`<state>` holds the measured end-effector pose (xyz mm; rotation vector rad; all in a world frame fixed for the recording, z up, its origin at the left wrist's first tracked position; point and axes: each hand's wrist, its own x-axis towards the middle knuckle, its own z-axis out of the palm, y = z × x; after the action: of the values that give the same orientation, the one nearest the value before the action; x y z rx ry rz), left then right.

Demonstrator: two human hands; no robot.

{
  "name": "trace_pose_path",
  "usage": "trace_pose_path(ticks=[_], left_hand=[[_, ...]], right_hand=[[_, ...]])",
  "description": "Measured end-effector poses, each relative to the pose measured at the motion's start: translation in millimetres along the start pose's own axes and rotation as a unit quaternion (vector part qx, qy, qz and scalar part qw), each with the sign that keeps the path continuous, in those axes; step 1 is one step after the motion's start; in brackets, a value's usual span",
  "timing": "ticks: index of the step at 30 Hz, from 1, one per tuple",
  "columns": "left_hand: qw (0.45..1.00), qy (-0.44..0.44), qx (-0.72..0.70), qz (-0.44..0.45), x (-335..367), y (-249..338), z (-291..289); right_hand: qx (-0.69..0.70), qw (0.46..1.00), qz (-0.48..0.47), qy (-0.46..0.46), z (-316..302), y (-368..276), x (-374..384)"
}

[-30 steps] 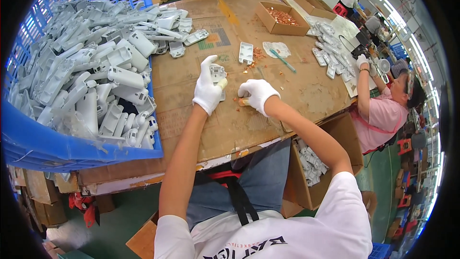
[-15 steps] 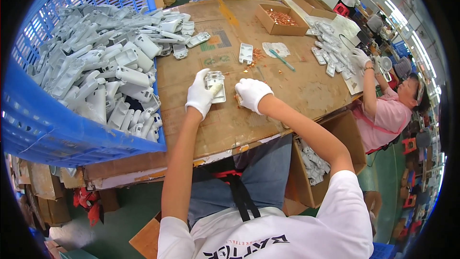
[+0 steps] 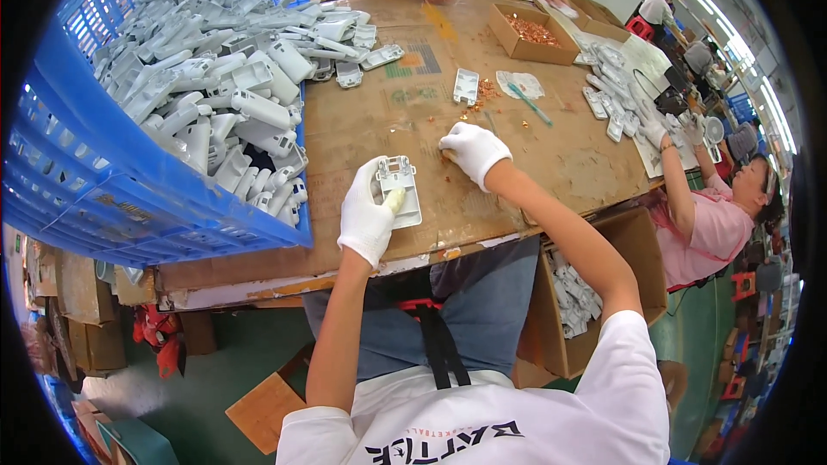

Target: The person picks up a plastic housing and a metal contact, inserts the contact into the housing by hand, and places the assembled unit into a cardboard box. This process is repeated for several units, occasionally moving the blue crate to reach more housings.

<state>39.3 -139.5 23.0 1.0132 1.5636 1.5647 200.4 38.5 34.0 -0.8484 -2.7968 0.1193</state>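
A white plastic housing, shaped like a shallow open case, lies in my gloved left hand. The thumb presses into its tray, and its slotted end points away from me. To the right, above the cardboard-covered table, my gloved right hand is closed in a pinch, apart from the housing. Whatever its fingertips hold is too small to name. Farther off, a second white housing lies beside a scatter of small copper-coloured pieces.
At left stands a blue plastic crate heaped with white housings. A cardboard box of copper pieces sits at the back, near a teal pen-like tool. Co-workers are opposite and at right. Beside my leg, another carton holds white parts.
My left hand has brought the housing nearer to me, and the gap to my right hand has widened. The co-worker opposite has spread their hands, one reaching right. The view has shifted slightly.
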Motion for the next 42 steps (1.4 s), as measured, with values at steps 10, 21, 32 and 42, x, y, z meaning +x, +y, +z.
trace_pose_path(ticks=[10, 21, 32, 42], left_hand=[[0.999, 0.025, -0.024, 0.015, -35.7, -8.5, 3.4], [1.0, -0.009, -0.015, -0.002, -43.2, -8.5, 1.0], [1.0, 0.018, -0.006, 0.002, -42.9, -16.7, -2.5], [0.998, 0.057, 0.032, 0.026, -41.0, -10.8, 5.1]], right_hand=[[0.137, 0.983, 0.085, 0.089, -20.5, 25.6, -9.6], [0.141, 0.98, 0.128, 0.053, -27.2, 5.3, -11.0], [0.006, 0.987, 0.158, 0.005, -15.5, -15.9, -3.8], [0.009, 0.994, 0.101, -0.029, -16.8, -13.8, 13.6]])
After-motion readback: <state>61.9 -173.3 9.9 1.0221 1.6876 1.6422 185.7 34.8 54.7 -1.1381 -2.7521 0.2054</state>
